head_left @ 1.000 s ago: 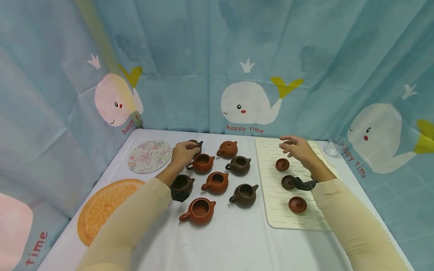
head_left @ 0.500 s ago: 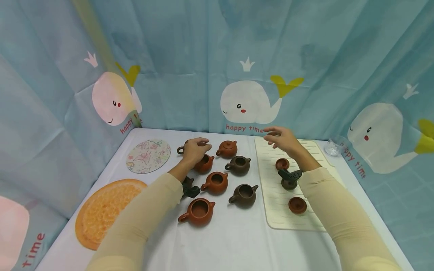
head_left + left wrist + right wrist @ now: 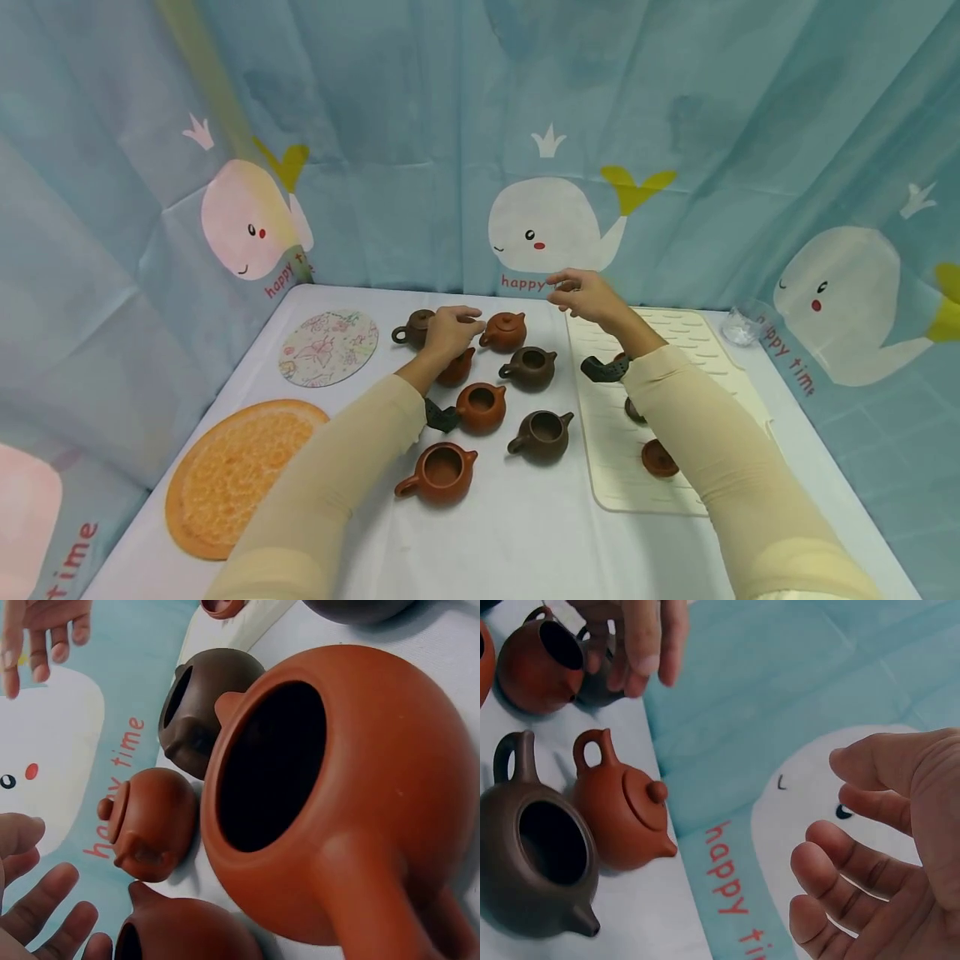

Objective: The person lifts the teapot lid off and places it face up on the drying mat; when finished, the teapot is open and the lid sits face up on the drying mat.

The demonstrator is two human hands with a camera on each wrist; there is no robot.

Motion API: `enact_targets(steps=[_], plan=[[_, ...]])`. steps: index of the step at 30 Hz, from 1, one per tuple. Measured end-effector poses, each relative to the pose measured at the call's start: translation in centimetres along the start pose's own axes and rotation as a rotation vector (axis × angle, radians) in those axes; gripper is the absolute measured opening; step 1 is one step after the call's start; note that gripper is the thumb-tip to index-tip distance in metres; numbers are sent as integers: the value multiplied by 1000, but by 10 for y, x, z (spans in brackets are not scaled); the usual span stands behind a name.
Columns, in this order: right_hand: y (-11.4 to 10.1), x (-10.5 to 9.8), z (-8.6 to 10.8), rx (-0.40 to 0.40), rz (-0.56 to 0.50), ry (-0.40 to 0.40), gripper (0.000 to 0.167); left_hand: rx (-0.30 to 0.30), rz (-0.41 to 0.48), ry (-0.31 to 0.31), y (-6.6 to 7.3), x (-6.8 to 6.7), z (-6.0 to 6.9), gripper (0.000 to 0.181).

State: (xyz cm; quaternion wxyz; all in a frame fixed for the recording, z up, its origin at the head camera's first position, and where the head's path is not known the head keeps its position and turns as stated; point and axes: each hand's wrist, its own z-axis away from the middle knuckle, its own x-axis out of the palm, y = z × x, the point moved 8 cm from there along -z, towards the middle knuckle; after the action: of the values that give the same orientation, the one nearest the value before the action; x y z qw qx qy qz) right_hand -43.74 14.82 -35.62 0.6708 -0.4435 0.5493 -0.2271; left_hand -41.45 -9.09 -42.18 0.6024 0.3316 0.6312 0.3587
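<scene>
My left hand (image 3: 453,330) hovers over the back of the table, fingers relaxed and holding nothing, just left of a lidded red teapot (image 3: 505,332). That lidded teapot (image 3: 154,823) also shows in the left wrist view. Behind the left hand, a dark teapot (image 3: 414,328) is partly hidden, as is an open red teapot (image 3: 456,370). My right hand (image 3: 592,298) is in the air beyond the lidded pot's right side, fingers loosely bent and empty. In the right wrist view, its fingers (image 3: 832,874) are spread apart from the lidded teapot (image 3: 626,806).
Lidless teapots stand in the middle: dark ones (image 3: 531,368) and red ones (image 3: 444,473). Lids, including a red one (image 3: 658,458), lie on a cream mat (image 3: 615,483) at right. A glass cup (image 3: 742,325) is behind. Round floral (image 3: 328,348) and orange (image 3: 232,479) mats lie left.
My left hand has moved right, off the dark teapot at the back left, uncovering it. My right hand has moved left and away over the mat toward the lidded red teapot.
</scene>
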Motion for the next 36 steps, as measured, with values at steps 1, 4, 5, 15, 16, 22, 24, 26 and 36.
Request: enact_targets(steps=[1,4,5,15,16,22,24,26,36], plan=[[-1,3,-3,-1,9,-2,38,0,-10,-6,0,2,-1,29],[-3,10,-10,-3,21,-5,35,11,-34,-20,1,5,-3,30],[-4,13,-12,-7,24,-9,34,18,-40,-23,1,6,-4,30],[3,39,-32,-5,-37,-24,32,13,-41,-64,-3,18,-13,31],[6,41,-32,4,-42,-26,33,10,-59,-67,-4,20,-13,30],[18,51,-36,53,-82,-14,37,13,-155,-59,-2,25,-17,26],[21,54,-37,57,-91,-5,39,19,-180,-51,-1,25,-17,24],[23,56,-38,61,-95,6,39,26,-208,-43,0,26,-18,22],[31,72,-41,48,-109,-16,40,14,-295,-8,-4,28,-18,11]])
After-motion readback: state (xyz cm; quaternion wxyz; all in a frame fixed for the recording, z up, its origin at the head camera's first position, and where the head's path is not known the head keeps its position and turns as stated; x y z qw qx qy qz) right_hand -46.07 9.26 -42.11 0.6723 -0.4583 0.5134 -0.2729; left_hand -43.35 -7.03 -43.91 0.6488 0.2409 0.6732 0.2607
